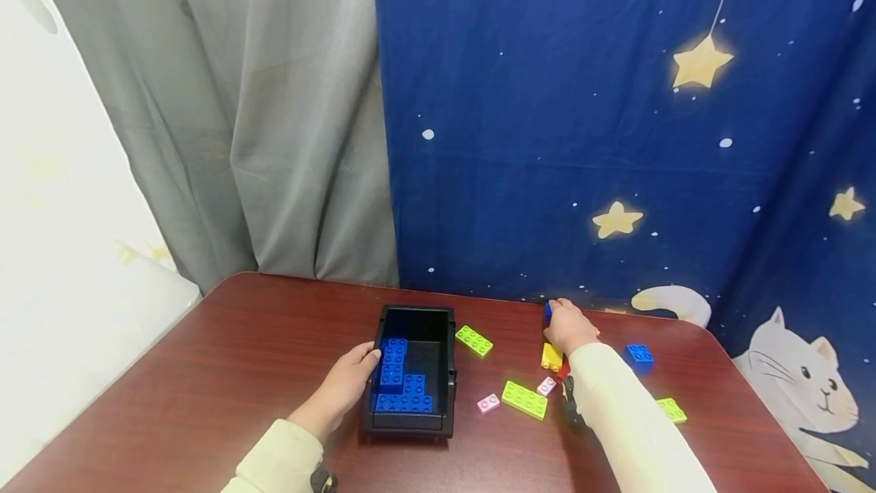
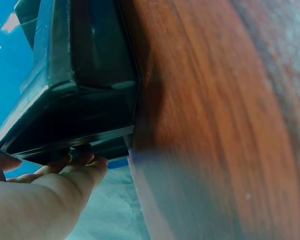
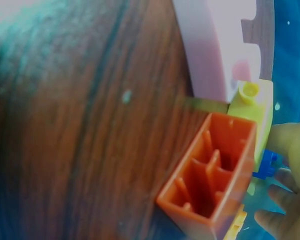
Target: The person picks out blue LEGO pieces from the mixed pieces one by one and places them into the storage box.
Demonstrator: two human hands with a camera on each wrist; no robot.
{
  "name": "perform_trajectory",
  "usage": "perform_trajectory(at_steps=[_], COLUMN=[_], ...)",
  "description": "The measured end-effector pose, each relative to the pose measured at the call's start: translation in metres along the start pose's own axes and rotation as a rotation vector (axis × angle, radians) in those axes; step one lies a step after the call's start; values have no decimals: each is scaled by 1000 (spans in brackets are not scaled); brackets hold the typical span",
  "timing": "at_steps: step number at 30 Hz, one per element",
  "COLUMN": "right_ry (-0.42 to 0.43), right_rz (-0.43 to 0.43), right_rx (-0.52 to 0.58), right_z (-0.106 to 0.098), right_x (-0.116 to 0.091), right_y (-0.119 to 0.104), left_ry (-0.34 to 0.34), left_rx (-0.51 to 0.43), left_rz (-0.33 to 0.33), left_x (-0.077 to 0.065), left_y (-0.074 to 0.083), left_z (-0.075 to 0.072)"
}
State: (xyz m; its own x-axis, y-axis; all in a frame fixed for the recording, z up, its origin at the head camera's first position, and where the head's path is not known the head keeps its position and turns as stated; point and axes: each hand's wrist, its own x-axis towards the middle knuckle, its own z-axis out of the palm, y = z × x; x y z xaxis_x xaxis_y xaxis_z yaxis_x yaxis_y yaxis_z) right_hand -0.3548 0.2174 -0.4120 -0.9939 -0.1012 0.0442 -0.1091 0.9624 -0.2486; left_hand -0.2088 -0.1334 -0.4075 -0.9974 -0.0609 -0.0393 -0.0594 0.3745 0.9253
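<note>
A black plastic bin (image 1: 445, 379) stands on the table with several blue toy bricks (image 1: 404, 404) inside. My left hand (image 1: 344, 386) grips its left wall; in the left wrist view, the fingers (image 2: 92, 172) curl against the black bin (image 2: 100, 110). Toward the table's back edge, my right hand (image 1: 569, 326) pinches a blue brick (image 1: 548, 312), partly covered by the hand. Thumb and fingers of that hand (image 3: 292, 185) flank the blue brick (image 3: 266, 166) in the right wrist view. Just under the wrist lie a yellow brick (image 1: 551, 357) and a red brick (image 1: 563, 370).
Green bricks (image 1: 524, 399) and small pink bricks (image 1: 488, 403) lie between bin and right arm. Another green brick (image 1: 474, 341) is beside the bin. Farther right are a blue brick (image 1: 639, 354) and a green brick (image 1: 672, 410). Curtains (image 1: 479, 173) hang behind the table (image 1: 274, 333).
</note>
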Motion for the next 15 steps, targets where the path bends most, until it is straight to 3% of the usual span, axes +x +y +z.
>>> perform_trajectory(at_steps=[15], right_ry=[-2], right_rz=[-11], right_rx=[-37], right_z=[1], right_x=[3], right_y=[1], left_ry=[-1], left_rx=[-5], left_rz=[3], left_x=[1], left_y=[-1], left_z=[0])
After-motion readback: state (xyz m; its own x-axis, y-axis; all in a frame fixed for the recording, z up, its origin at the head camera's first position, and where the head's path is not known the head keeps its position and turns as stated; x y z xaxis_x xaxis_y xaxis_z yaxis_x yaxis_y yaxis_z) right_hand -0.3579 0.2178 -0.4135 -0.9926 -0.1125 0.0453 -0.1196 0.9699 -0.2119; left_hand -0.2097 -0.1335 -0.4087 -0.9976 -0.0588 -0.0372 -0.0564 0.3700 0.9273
